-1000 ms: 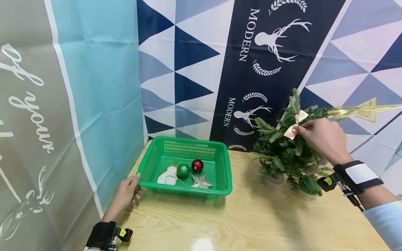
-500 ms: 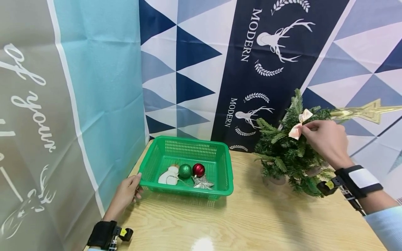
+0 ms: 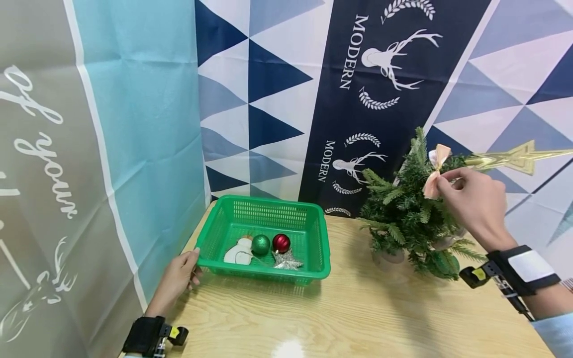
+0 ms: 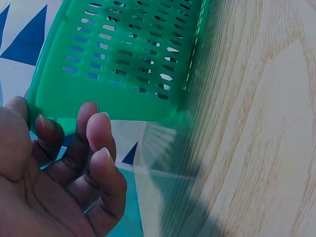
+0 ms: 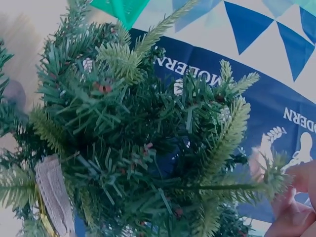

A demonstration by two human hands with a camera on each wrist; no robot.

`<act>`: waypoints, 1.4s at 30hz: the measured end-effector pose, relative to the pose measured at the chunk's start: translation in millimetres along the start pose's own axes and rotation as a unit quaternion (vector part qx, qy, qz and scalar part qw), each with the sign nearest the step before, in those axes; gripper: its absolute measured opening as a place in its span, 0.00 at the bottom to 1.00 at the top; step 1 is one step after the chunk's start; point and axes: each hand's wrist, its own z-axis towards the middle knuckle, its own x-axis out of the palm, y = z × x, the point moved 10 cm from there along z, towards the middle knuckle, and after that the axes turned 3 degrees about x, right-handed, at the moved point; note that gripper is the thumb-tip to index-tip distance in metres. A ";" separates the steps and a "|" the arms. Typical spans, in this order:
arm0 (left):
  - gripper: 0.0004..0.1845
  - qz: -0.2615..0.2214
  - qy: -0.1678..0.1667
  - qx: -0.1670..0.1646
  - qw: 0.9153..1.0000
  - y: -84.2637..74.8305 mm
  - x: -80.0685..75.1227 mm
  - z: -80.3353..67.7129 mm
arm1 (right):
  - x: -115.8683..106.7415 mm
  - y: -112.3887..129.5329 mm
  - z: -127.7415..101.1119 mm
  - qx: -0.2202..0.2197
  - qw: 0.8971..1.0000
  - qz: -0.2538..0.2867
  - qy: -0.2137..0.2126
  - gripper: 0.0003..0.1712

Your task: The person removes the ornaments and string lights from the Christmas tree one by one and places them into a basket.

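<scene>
In the head view, my right hand pinches a pale pink ribbon bow between thumb and fingertips. It holds the bow against the upper branches of a small artificial Christmas tree. The right wrist view has dense green needles, with fingertips at the right edge; the bow is mostly hidden behind a sprig. On the left, my left hand grips the near-left corner of a green plastic basket. Close up, its fingers curl at the basket's rim.
Inside the basket lie a white snowman ornament, a green glitter ball, a red ball and a silver star. A gold star topper juts right from the tree. Patterned cloth hangs behind the wooden table.
My right hand has shifted a little to the right with the bow, which has turned more upright. The left hand keeps its hold on the basket.
</scene>
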 end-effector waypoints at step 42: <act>0.33 0.005 0.010 -0.014 1.000 3.6 0.5 -0.4 | 1.9 41.8 -35.2 -0.103 0.994 0.021 -0.013 0.08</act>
